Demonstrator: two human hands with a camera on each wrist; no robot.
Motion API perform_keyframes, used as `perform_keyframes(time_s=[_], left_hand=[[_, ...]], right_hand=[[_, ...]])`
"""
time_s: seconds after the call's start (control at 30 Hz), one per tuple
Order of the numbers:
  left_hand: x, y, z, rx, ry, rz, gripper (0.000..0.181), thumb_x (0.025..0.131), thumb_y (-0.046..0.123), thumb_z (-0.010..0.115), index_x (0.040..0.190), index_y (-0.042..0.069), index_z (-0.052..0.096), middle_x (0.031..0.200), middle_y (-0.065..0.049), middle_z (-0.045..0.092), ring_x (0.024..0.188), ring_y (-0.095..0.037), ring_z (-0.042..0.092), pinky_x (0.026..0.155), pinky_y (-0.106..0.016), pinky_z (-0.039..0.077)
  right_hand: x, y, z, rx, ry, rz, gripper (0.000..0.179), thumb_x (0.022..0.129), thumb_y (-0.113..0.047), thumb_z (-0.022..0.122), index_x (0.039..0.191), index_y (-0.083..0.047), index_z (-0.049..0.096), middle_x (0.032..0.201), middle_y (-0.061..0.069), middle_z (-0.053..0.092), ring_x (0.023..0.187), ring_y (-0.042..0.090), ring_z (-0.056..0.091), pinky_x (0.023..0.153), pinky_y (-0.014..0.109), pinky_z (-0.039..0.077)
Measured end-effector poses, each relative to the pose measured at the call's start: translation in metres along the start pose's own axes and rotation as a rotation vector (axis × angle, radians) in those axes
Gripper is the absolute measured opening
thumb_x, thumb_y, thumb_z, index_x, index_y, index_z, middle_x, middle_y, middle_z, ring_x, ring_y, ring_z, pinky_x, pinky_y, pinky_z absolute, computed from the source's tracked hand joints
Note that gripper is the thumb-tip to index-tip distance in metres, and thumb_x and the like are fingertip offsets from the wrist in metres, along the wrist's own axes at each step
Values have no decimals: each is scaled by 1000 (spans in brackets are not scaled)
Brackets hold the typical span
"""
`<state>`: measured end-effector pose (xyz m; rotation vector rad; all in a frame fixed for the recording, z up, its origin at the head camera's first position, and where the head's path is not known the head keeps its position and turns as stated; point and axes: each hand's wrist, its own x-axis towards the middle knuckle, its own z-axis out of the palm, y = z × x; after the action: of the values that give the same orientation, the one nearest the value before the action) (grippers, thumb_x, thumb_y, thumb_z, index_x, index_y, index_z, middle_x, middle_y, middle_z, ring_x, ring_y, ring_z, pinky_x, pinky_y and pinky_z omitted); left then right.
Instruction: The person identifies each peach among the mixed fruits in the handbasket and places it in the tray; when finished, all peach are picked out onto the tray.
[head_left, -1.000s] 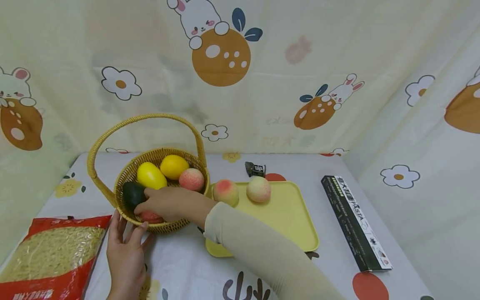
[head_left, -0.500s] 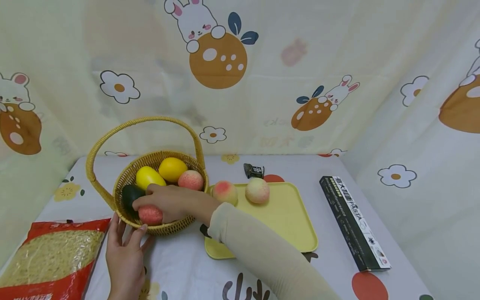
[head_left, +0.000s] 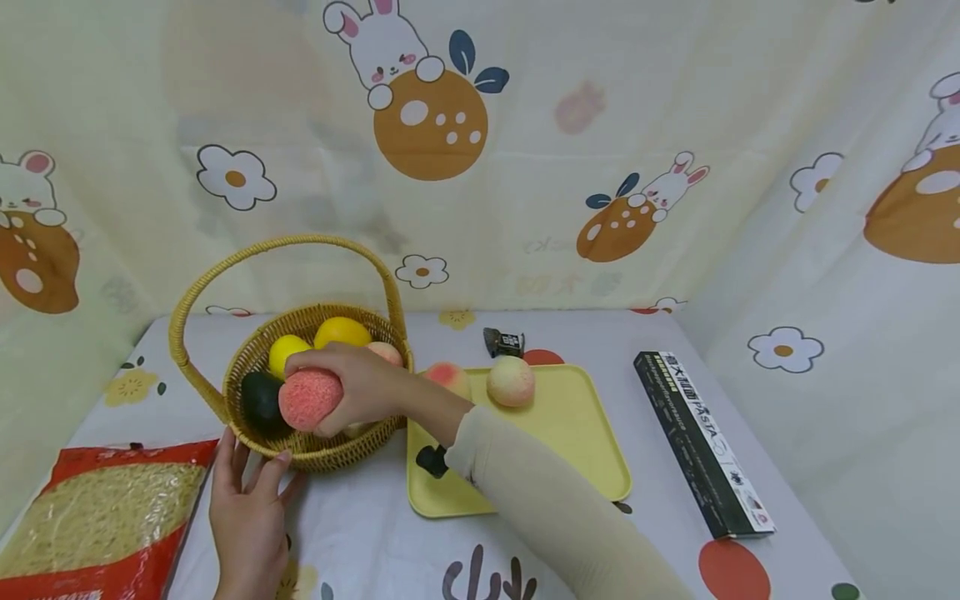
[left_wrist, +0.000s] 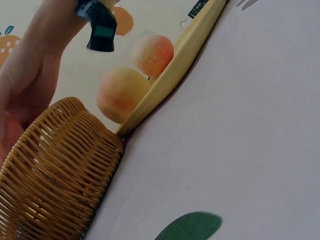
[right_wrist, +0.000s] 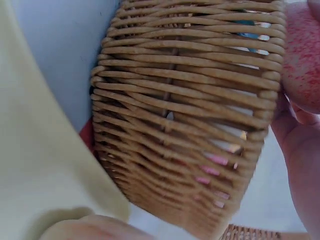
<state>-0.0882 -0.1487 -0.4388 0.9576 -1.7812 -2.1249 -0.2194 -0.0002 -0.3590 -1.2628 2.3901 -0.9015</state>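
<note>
Head view: the basket [head_left: 330, 459] stands just ahead of the left hand [head_left: 251, 517], whose relaxed fingers rest against it. The right hand [head_left: 363, 382] grasps the red peach [head_left: 307, 400], round, its direction unclear, lifted higher in the basket than half a second ago.

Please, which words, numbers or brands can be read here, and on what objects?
"意大利面", on the box
"PASTA", on the box
Too small: other box print
Too small: label on the packet
Unreadable, cut off: print on the bag
Too faint: curtain lettering
</note>
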Motion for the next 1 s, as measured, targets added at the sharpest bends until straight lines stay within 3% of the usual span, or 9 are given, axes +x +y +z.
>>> perform_keyframes(time_s=[0.1, 0.3, 0.47, 0.63, 1.0], left_hand=[[1, -1, 1, 9, 13, -13, 84, 106, 18, 63, 164, 55, 15, 179, 8, 14, 158, -30, 37, 113, -57, 49], [1, -2, 1, 13, 23, -16, 86, 105, 17, 65, 164, 56, 15, 179, 8, 14, 158, -31, 38, 112, -57, 49], [1, -3, 1, 7, 17, -5, 86, 105, 18, 65, 164, 55, 15, 179, 7, 15, 158, -31, 38, 111, -57, 50], [1, -4, 0, -5, 9, 6, 85, 105, 18, 66, 164, 54, 16, 179, 7, 15, 158, -31, 38, 110, -56, 50], [0, -3, 1, -13, 9, 0, 85, 105, 18, 65, 164, 54, 15, 179, 8, 15, 158, -31, 37, 115, -60, 47]], right_hand=[[-10, 5, -2, 109, 64, -3, 64, 78, -22, 90, 135, -27, 61, 123, -7, 64, 109, 8, 59, 92, 17, 54], [-40, 12, -13, 414, 160, 115, 68, 77, -13, 89, 137, -31, 61, 129, -4, 63, 106, 14, 65, 91, 25, 59], [-66, 20, -28, 562, 216, 90, 70, 79, -4, 86, 140, -23, 56, 138, 5, 60, 112, 21, 66, 97, 32, 61], [-95, 31, -40, 601, 290, 132, 70, 78, -1, 85, 138, -21, 56, 141, 8, 59, 115, 27, 66, 96, 39, 63], [-164, 54, -47, 493, 353, 259, 66, 77, -2, 85, 133, -21, 56, 134, 10, 60, 108, 28, 68, 85, 37, 63]])
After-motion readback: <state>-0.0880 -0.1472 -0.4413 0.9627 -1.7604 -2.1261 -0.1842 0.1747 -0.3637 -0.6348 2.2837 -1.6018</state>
